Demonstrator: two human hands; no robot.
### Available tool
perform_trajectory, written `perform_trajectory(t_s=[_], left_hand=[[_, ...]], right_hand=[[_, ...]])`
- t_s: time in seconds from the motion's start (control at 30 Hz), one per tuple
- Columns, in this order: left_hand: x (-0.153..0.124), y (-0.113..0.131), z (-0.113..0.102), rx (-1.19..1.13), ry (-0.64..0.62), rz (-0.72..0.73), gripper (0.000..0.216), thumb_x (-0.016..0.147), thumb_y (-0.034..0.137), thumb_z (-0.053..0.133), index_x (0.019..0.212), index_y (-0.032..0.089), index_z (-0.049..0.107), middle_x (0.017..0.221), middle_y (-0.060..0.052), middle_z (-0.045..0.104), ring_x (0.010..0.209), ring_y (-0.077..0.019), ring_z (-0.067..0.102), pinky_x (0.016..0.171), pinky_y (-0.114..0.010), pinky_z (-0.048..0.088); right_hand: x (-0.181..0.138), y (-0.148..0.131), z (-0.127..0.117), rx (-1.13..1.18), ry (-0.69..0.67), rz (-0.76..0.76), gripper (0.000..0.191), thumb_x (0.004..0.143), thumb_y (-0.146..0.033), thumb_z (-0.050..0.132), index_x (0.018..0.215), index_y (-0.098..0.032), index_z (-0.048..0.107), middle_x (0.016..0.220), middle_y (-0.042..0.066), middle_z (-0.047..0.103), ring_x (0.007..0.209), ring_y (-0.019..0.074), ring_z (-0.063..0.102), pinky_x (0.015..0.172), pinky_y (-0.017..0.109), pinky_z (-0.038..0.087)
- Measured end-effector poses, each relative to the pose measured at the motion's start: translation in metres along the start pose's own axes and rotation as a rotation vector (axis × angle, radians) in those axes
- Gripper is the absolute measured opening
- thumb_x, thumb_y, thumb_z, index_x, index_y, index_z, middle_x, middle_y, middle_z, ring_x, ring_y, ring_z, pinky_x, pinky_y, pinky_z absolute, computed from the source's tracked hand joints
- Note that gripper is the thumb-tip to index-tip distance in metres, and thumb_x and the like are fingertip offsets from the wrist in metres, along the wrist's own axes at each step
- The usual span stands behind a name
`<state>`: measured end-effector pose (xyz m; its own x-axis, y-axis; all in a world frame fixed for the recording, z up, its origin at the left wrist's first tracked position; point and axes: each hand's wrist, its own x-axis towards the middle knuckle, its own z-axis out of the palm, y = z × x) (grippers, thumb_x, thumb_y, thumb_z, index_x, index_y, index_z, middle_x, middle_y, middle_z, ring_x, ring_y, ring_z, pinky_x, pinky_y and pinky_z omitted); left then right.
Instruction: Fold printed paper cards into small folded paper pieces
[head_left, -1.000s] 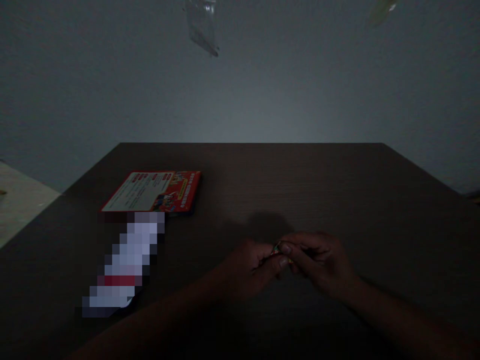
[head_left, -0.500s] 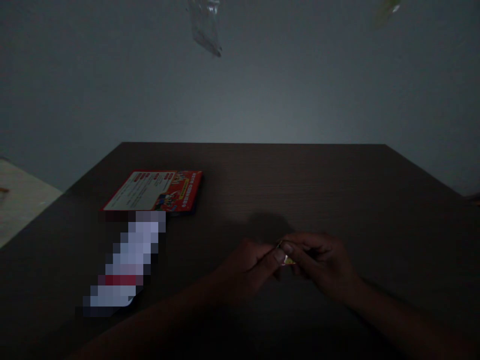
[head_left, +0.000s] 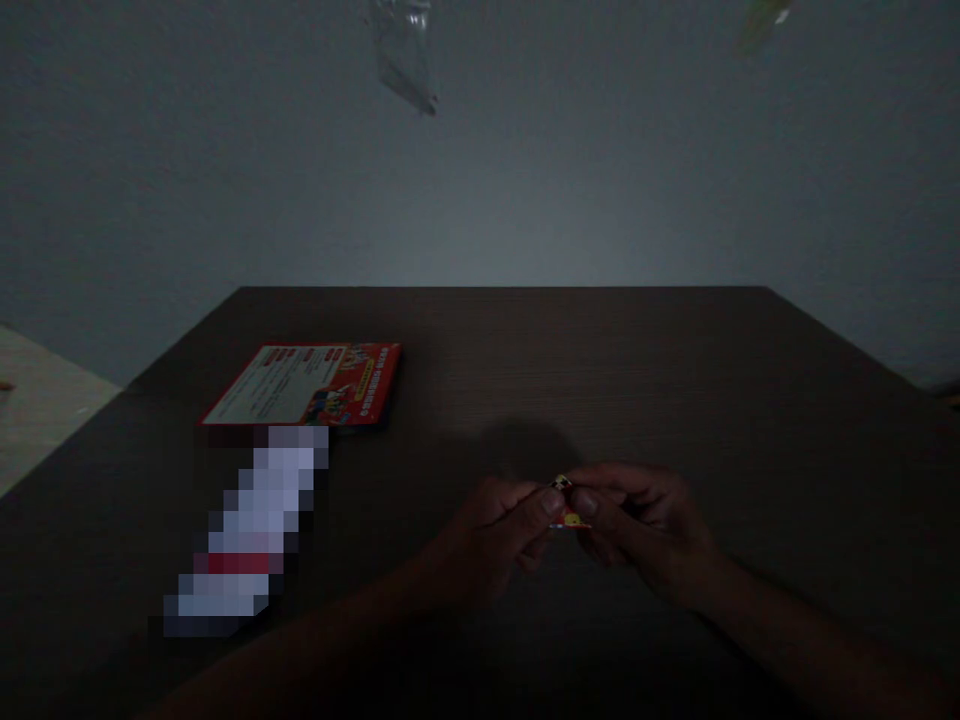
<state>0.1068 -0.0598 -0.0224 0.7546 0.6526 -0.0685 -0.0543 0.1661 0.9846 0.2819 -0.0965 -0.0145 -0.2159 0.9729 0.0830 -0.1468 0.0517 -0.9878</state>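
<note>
Currently we are pinching a small red-and-yellow printed piece [head_left: 571, 519] with left hand [head_left: 504, 525] and right hand [head_left: 651, 522], fingers closing on it, above the worktop [head_left: 570, 360], well in from its far edge.

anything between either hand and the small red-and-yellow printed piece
Nothing visible: the left hand and the right hand both hold the printed piece. The flat red-and-white printed item lies apart, farther left.
</note>
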Motion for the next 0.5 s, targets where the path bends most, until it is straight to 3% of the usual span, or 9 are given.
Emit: perform_trajectory(t_s=[0.3, 0.5], left_hand=[[-0.004, 0.007, -0.001, 0.348, 0.122, -0.002, 0.054, 0.09, 0.057, 0.025, 0.06, 0.016, 0.044, 0.052, 0.004, 0.036, 0.048, -0.0082, 0.033, 0.047, -0.022, 0.025], [0.0, 0.012, -0.001, 0.534, 0.143, 0.125, 0.046, 0.093, 0.043, 0.029, 0.064, 0.015, 0.051, 0.055, 0.004, 0.042, 0.051, -0.0086, 0.041, 0.052, -0.021, 0.029]], right_hand=[[-0.001, 0.005, -0.004, -0.007, -0.028, 0.036, 0.019, 0.084, -0.03, 0.061, 0.097, -0.019, 0.069, 0.047, -0.005, 0.052, 0.04, 0.006, 0.043, 0.041, 0.019, 0.034], [0.003, 0.004, -0.003, -0.118, -0.049, 0.081, 0.02, 0.084, -0.033, 0.06, 0.087, -0.014, 0.064, 0.046, -0.004, 0.054, 0.039, 0.0061, 0.043, 0.041, 0.019, 0.033]])
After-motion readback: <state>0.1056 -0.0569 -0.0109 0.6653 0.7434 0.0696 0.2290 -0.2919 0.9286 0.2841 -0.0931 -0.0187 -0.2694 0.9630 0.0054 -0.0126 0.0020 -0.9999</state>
